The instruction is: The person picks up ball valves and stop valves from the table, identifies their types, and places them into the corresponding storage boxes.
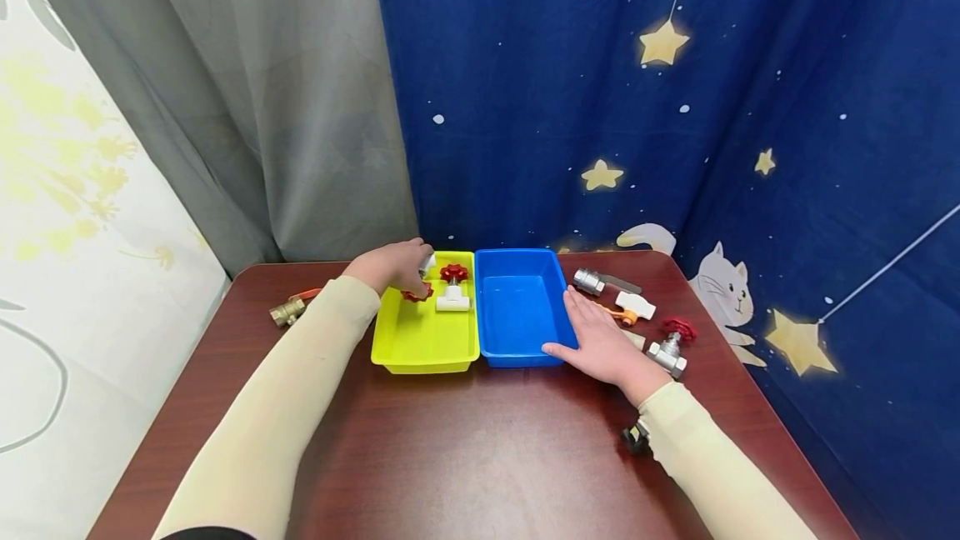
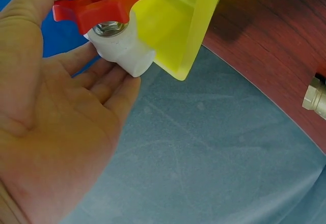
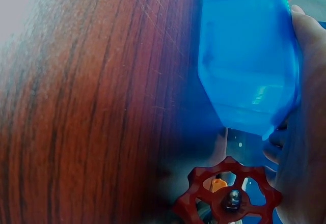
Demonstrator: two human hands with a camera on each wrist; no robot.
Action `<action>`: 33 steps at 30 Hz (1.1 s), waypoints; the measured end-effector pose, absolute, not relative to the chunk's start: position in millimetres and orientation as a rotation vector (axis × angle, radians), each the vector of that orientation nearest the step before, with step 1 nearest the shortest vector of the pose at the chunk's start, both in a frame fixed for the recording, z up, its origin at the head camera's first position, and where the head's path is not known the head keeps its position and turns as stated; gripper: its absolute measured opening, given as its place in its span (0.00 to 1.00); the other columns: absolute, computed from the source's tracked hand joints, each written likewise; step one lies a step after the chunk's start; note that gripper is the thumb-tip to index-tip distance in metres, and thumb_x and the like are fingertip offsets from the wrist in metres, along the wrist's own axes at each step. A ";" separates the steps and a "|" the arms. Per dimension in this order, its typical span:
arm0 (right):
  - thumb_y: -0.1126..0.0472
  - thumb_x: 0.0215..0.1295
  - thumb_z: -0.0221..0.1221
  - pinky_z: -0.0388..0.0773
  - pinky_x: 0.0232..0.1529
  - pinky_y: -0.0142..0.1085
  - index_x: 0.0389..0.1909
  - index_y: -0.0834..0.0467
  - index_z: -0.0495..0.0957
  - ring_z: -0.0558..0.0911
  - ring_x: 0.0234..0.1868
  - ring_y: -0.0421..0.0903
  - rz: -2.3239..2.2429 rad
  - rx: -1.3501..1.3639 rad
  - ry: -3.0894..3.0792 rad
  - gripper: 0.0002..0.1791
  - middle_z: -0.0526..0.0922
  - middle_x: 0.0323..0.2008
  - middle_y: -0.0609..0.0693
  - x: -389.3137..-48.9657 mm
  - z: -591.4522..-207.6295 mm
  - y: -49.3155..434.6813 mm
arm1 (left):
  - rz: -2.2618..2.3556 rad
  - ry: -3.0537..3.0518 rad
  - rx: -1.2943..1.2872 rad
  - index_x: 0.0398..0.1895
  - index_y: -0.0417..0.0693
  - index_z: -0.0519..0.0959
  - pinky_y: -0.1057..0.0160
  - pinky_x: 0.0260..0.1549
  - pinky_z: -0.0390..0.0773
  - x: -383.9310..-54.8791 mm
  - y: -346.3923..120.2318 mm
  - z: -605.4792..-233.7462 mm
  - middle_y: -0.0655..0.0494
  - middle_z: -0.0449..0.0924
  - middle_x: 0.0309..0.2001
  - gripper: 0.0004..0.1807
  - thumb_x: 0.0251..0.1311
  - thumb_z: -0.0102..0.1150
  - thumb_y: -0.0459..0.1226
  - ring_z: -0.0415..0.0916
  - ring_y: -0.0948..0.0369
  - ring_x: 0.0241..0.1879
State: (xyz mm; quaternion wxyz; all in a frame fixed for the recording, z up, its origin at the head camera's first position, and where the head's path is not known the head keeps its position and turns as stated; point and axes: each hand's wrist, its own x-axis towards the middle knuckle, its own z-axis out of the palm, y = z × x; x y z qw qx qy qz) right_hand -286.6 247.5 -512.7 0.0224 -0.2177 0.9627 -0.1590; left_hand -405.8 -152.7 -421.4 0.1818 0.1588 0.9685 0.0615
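Observation:
My left hand (image 1: 397, 263) reaches over the left side of the yellow tray (image 1: 427, 344). In the left wrist view its fingers curl against the white body of a valve (image 2: 119, 48) with a red handwheel, the thumb near the wheel. A second white valve (image 1: 453, 298) with a red handwheel lies inside the tray, right of this hand. Over at the blue tray (image 1: 521, 352), my right hand (image 1: 600, 340) rests on the right rim with fingers extended and thumb apart. The blue tray holds nothing in the head view.
A brass valve (image 1: 287, 312) with a red lever lies left of the yellow tray. Right of the blue tray are a metal valve (image 1: 588, 280) with a grey lever, a white fitting (image 1: 636, 304), an orange-handled valve (image 1: 624, 317) and a metal red-wheeled valve (image 1: 667, 355). A black-handled part (image 1: 634, 438) sits beneath the right wrist.

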 end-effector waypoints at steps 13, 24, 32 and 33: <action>0.17 0.72 0.50 0.48 0.84 0.65 0.90 0.64 0.44 0.50 0.89 0.64 -0.504 -0.680 2.984 0.67 0.46 0.90 0.60 -287.1 -513.0 247.5 | 0.197 2.687 0.367 0.81 0.46 0.67 0.45 0.66 0.80 -412.5 -146.3 -424.2 0.45 0.71 0.69 0.46 0.64 0.80 0.44 0.74 0.46 0.62; 0.17 0.73 0.50 0.48 0.84 0.65 0.90 0.64 0.44 0.50 0.89 0.64 -0.494 -0.685 2.987 0.67 0.46 0.90 0.60 -287.4 -513.8 248.3 | 0.258 2.653 0.299 0.80 0.45 0.67 0.45 0.65 0.80 -411.5 -145.4 -429.4 0.46 0.72 0.65 0.43 0.67 0.79 0.43 0.75 0.46 0.61; 0.17 0.73 0.51 0.48 0.84 0.66 0.90 0.64 0.44 0.49 0.89 0.64 -0.499 -0.685 2.983 0.67 0.46 0.90 0.61 -287.2 -514.0 248.7 | 0.230 2.636 0.281 0.85 0.45 0.64 0.41 0.70 0.76 -410.8 -143.6 -434.7 0.44 0.70 0.72 0.47 0.68 0.78 0.44 0.72 0.44 0.64; 0.18 0.73 0.51 0.48 0.84 0.66 0.90 0.64 0.44 0.49 0.89 0.64 -0.500 -0.685 2.983 0.67 0.46 0.90 0.61 -287.0 -513.7 248.8 | 0.226 2.636 0.282 0.85 0.45 0.64 0.41 0.71 0.76 -410.4 -143.6 -435.2 0.44 0.69 0.72 0.47 0.68 0.78 0.44 0.72 0.44 0.64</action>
